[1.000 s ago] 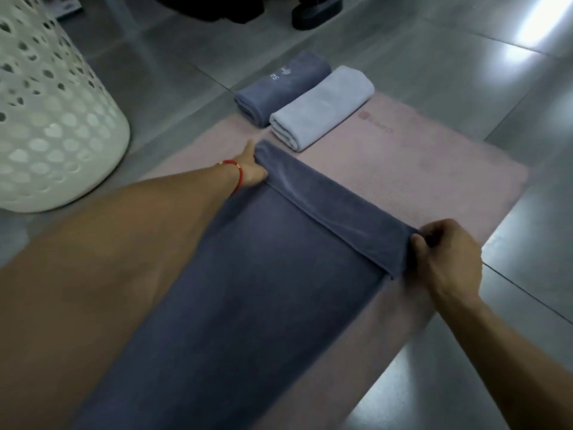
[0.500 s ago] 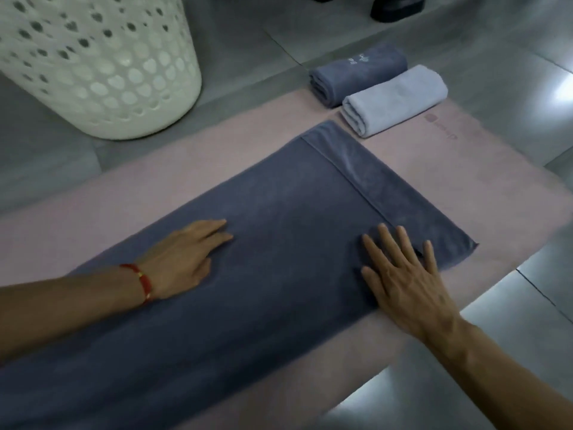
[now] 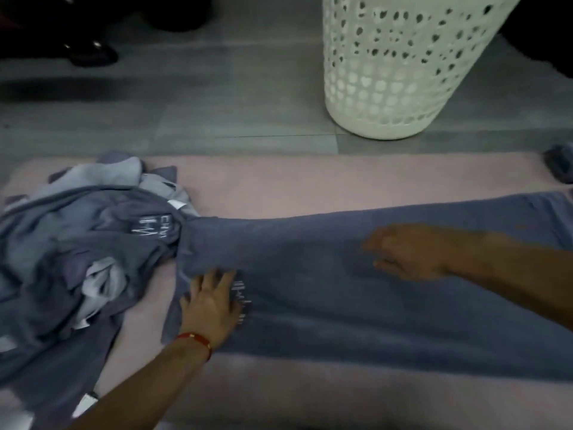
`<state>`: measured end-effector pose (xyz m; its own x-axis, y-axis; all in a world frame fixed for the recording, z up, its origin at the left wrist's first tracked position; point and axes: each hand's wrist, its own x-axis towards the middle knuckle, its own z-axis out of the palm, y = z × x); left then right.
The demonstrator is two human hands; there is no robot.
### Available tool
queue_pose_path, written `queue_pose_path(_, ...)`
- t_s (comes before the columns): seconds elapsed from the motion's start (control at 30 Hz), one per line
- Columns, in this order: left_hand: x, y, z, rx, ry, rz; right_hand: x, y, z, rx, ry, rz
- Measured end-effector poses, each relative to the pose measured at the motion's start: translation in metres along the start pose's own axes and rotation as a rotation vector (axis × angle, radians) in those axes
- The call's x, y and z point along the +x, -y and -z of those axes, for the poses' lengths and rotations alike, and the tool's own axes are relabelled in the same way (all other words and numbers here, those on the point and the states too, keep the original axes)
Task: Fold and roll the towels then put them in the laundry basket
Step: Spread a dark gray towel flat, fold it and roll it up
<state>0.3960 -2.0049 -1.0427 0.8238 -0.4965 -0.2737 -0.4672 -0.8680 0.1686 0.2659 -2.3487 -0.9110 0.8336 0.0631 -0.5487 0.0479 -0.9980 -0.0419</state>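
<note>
A long dark blue-grey towel (image 3: 356, 305) lies folded lengthwise across a pink mat (image 3: 279, 178). My left hand (image 3: 214, 302), with a red bracelet at the wrist, presses flat on the towel's left end beside its white logo. My right hand (image 3: 409, 252) is blurred and lies flat with fingers extended over the towel's middle. A white perforated laundry basket (image 3: 397, 66) stands on the floor beyond the mat, right of centre. An end of a rolled dark towel (image 3: 559, 164) shows at the right edge.
A heap of several unfolded blue-grey and pale towels (image 3: 77, 252) covers the mat's left end, touching the flat towel's corner. Dark shoes (image 3: 90, 51) stand on the grey tiled floor at the top left.
The view has swung left along the towel. Both hands have slid leftward over it, the left hand reaching its left end. The heap of towels came into view; the rolled towels went out right.
</note>
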Motion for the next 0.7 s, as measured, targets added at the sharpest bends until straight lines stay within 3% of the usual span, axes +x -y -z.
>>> queue_pose_path(0.1,-0.023,0.019,-0.02,0.003,-0.045,0.083,0.062,0.026,0.052,-0.174,0.163,0.095)
queue_pose_path(0.2,-0.033,0.034,-0.03,-0.03,-0.15,0.252,0.122,0.056,0.074,-0.276,0.12,0.19)
queue_pose_path(0.27,-0.034,0.048,-0.035,-0.146,-0.216,0.371,0.16,0.076,0.078,-0.231,0.065,0.202)
queue_pose_path(0.4,-0.038,0.07,-0.031,-0.455,-0.208,0.389,0.219,0.11,0.056,-0.017,-0.01,0.229)
queue_pose_path(0.47,-0.04,0.072,-0.022,-0.488,-0.192,0.374,0.24,0.125,0.044,0.046,0.0,0.269)
queue_pose_path(0.53,-0.04,0.075,-0.012,-0.223,-0.288,0.262,0.261,0.137,0.032,0.06,0.02,0.271)
queue_pose_path(0.6,-0.023,0.084,0.005,0.201,-0.371,0.112,0.277,0.144,0.02,0.044,0.044,0.263)
queue_pose_path(0.7,0.026,0.094,0.044,0.585,-0.364,-0.053,0.285,0.152,0.002,-0.039,-0.012,0.271)
